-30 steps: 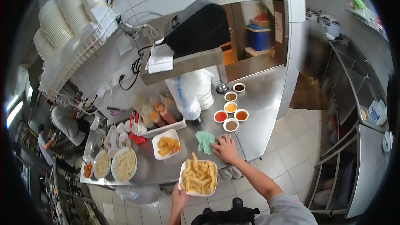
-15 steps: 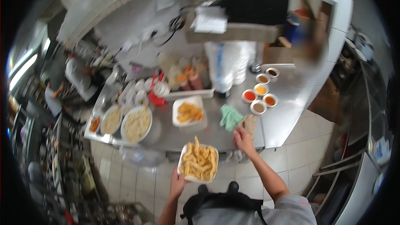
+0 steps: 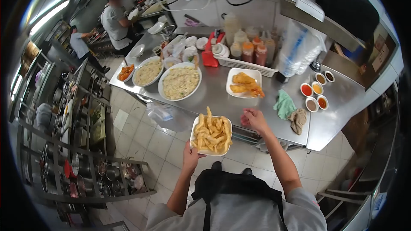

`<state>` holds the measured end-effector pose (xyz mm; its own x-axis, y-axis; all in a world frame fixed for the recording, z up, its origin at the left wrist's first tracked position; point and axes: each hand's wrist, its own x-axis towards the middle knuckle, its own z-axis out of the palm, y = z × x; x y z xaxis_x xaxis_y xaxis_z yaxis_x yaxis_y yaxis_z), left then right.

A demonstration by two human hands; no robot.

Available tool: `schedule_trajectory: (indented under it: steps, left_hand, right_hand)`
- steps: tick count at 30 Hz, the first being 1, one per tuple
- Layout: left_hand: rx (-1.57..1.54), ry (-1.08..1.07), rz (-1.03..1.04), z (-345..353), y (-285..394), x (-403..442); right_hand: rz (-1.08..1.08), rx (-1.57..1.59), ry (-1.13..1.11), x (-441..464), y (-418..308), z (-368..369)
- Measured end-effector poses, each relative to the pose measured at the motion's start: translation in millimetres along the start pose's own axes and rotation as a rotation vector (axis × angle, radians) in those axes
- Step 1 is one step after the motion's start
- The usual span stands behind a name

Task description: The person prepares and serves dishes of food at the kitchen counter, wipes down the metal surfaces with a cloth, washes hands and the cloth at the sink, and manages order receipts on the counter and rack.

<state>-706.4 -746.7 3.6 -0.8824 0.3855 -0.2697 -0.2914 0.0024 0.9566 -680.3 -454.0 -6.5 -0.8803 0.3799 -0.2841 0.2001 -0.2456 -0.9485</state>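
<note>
Left hand [image 3: 191, 158] clamped the white tray [image 3: 208, 152] near-level, presumably to steady its heaped fried strips [image 3: 212, 133]; right hand [image 3: 253, 119], loosely curled, seemingly empty, hovered near the surface's [image 3: 216, 90] front edge.

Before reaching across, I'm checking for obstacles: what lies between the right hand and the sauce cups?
In the head view, the green cloth lies between the right hand and the sauce cups, with the beige cloth beside it.
</note>
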Motion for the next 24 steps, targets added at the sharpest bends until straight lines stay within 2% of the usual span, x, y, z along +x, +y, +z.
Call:
schedule_trajectory:
  steps: [6, 10, 14, 17, 20, 23, 24]
  left_hand:
    - [-0.012, 0.036, 0.017, -35.8, -3.6, 15.1]
    - [-0.008, -0.027, 0.03, -48.5, 6.2, 41.1]
    - [-0.003, -0.068, 0.056, -59.5, 5.6, 66.9]
    - [-0.016, -0.096, 0.06, -67.7, 6.7, 81.3]
    - [-0.025, -0.11, 0.075, -70.0, 12.8, 89.1]
    - [0.003, -0.12, 0.047, -73.7, 17.8, 103.3]
    - [0.013, -0.143, 0.024, -68.9, 17.9, 107.1]
  right_hand:
    - [-0.061, -0.106, -0.037, 43.6, -20.3, 56.0]
    - [-0.113, -0.189, 0.015, 81.0, -29.3, 78.2]
    - [0.13, -0.029, 0.006, 103.3, -36.5, 90.2]
    - [0.101, -0.048, -0.005, 121.9, -29.7, 103.6]
    - [-0.163, -0.421, 0.125, 136.4, -47.6, 116.5]
    - [-0.383, -0.253, 0.253, 94.0, -92.4, 133.9]
    - [-0.33, -0.418, 0.296, 82.4, -87.6, 119.5]
